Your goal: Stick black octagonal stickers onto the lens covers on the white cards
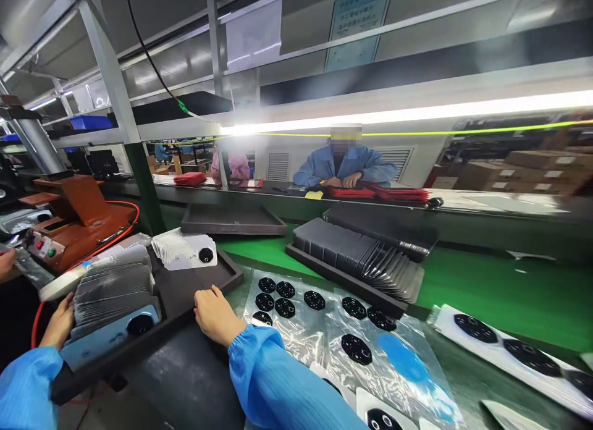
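Stacked thin rectangular grey panels [113,288], fronted by a glossy light-blue panel [99,342] with a round black disc [140,324], sit in a dark tray [178,288], touching the left hand [59,324]. The right hand [217,316], curled, is at the rim. Neither hand's hold can be determined.

Lower left: the front panel [95,345] is light blue with a black disc [140,324]; panels behind it [113,288] are grey, finely striped by their edges. Tray [180,289] below: dark grey. Lower centre: sleeve [282,377] is bright blue; bagged discs [315,300] are black with pale markings; oval patch [402,358] is vivid blue. Right: surface [477,282] is green. Left: press [86,201] is orange-brown. Upper right: cable [509,130] is yellow-green.
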Demonstrator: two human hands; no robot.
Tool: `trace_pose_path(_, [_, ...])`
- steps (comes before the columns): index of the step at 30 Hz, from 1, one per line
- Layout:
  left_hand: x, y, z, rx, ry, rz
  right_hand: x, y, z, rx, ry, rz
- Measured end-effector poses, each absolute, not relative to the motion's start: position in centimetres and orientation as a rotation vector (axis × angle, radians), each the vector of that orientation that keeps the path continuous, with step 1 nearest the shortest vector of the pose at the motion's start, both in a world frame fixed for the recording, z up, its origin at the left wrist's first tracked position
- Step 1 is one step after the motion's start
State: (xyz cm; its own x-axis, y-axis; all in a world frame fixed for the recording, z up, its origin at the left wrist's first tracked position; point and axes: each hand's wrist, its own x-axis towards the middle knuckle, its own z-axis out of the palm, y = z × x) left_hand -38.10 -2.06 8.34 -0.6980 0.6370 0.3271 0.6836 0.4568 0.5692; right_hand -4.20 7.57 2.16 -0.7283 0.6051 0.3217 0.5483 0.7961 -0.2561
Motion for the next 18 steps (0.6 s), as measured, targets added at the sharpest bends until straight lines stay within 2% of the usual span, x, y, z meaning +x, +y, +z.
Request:
trace_pose_path(7, [-38.2,-2.1,7.1,-1.107,-2.71,-1.344,-2.7,7.5,2.1,-0.881,-2.597,0.147])
trace_pose_path(14, [-36.7,-1.7,6.4,-1.097,-2.624,-1.36,-0.4,7.2,2.0,-0.91,-2.591,0.159])
trace_pose_path(18, [-34.7,-1.9,7.6,-1.2,-2.383,-1.337,0.0,7.0,2.9,-0.925,-2.6,0.209])
